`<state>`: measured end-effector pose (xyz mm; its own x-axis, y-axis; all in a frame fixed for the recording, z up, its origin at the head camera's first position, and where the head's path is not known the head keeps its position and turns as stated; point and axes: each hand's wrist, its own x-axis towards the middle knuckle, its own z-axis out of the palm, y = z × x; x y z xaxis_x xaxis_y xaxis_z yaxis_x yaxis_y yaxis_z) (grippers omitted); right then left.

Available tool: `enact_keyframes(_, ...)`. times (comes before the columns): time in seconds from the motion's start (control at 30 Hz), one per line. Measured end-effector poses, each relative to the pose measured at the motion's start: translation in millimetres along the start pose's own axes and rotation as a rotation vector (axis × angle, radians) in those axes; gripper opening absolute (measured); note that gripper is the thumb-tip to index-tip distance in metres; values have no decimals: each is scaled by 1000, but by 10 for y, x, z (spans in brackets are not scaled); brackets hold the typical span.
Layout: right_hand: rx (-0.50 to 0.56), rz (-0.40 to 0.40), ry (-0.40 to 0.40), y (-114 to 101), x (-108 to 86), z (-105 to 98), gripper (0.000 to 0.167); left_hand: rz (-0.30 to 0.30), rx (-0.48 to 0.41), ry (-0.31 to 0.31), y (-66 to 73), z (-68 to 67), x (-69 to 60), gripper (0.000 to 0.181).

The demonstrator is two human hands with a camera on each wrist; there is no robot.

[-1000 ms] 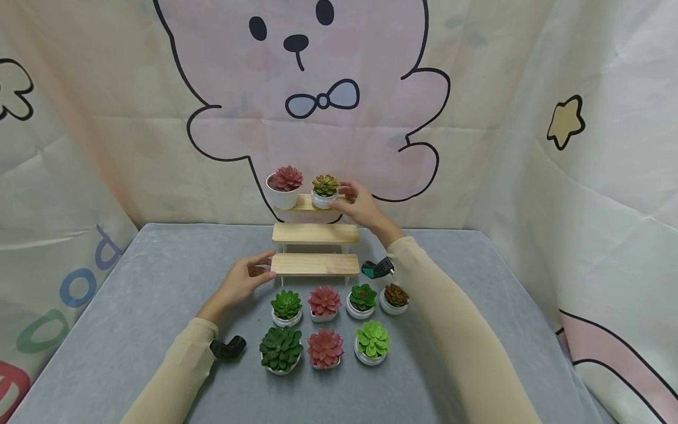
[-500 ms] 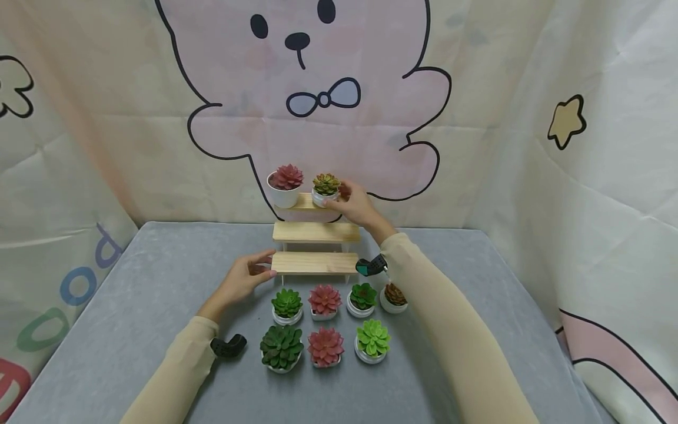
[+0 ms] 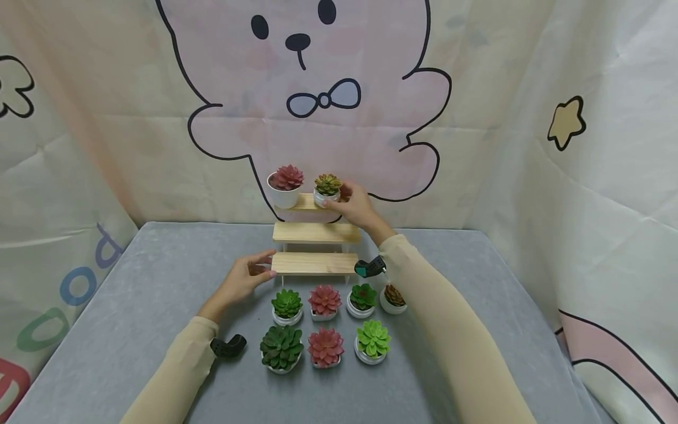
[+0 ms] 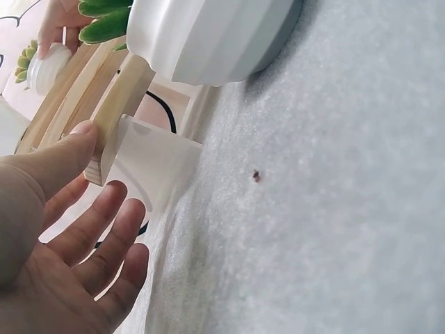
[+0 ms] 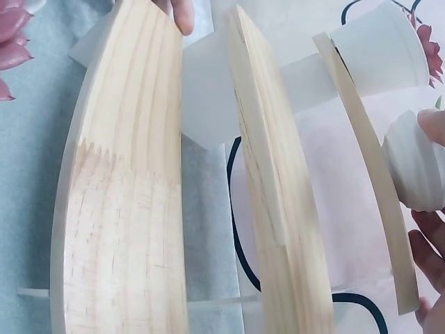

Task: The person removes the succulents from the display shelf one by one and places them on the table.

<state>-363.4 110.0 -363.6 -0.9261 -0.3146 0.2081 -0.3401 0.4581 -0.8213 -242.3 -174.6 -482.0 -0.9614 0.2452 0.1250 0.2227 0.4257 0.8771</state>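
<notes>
My right hand (image 3: 359,207) pinches the white pot of a small yellow-green succulent (image 3: 327,185) at the right part of the top board of a three-tier wooden display stand (image 3: 316,233). In the right wrist view the pot (image 5: 414,163) stands against that board, with fingertips on its sides. A red succulent in a white pot (image 3: 286,188) stands to its left. My left hand (image 3: 245,277) grips the left end of the lowest board (image 3: 315,264). The left wrist view shows the thumb (image 4: 80,136) on the board's end and a fingertip just under it.
In front of the stand are two rows of potted succulents: green (image 3: 286,304), pink (image 3: 325,301), green (image 3: 362,298) and brown (image 3: 394,296) behind; dark green (image 3: 281,348), pink (image 3: 325,347) and bright green (image 3: 373,339) nearer. A printed curtain (image 3: 318,141) hangs behind the grey table (image 3: 159,294).
The right hand has shifted the yellow-green succulent slightly right along the top board, and its thumb has come across the pot's front. The left hand stays at the lowest board.
</notes>
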Motion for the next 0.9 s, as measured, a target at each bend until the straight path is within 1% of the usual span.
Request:
enact_keyframes(0.17,6,7,35,18,-40,-23,58,4,5,-1,-8,4,7,56)
enact_keyframes(0.27,9,28,53,17,-83,-53,59,7,5,-2,-16,9,11,56)
enact_keyframes(0.37,5,37,54,-1,-128,-95,61,13,-1,0,-23,15,16,57)
enact_keyframes(0.6,-50,-16,64,-20,-242,-211,62,10,-4,3,-11,24,15,58)
enact_keyframes(0.77,-54,-49,68,-9,-353,-267,60,-4,-4,3,-12,21,11,58)
enact_keyframes(0.9,-59,-67,70,4,-432,-294,59,-2,5,5,-18,22,1,58)
